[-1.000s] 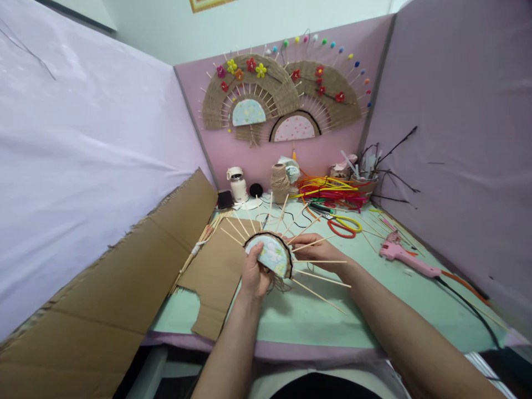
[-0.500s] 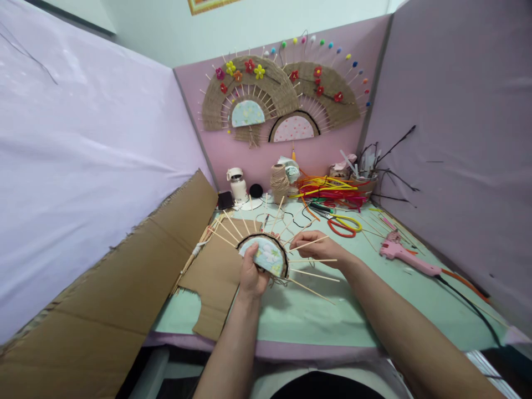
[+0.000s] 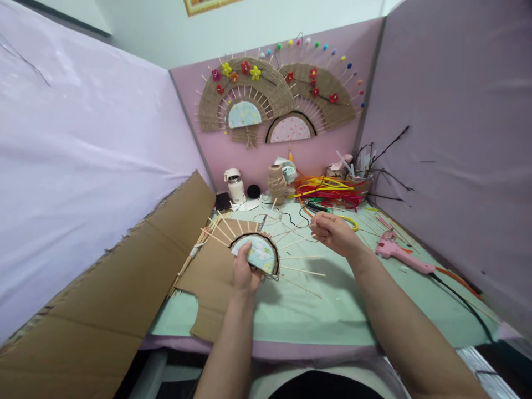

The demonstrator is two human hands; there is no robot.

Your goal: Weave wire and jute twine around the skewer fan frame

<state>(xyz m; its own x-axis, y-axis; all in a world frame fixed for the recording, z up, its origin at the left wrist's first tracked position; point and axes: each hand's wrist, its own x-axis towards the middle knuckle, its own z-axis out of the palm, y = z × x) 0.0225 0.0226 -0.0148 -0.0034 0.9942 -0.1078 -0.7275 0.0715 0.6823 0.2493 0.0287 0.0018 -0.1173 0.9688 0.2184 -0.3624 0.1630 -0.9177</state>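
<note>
No lettering, brand, number or sign legible: none readable on the fan (image 3: pixel 262 252) in the left grip (image 3: pixel 246 271), nor on the glue gun (image 3: pixel 405 257) right of the right grip (image 3: pixel 332 233).

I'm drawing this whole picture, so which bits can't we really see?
All in the head view:
1) Left hand: most of its fingers, hidden behind the pale blue, flowered half-round panel.
2) Right hand: what it pinches, if anything, hidden by its own curled fingers.
3) Yellow loop-shaped handle: partly covered by the right hand.
4) Gold-framed picture: mostly cut off by the top edge.
</note>
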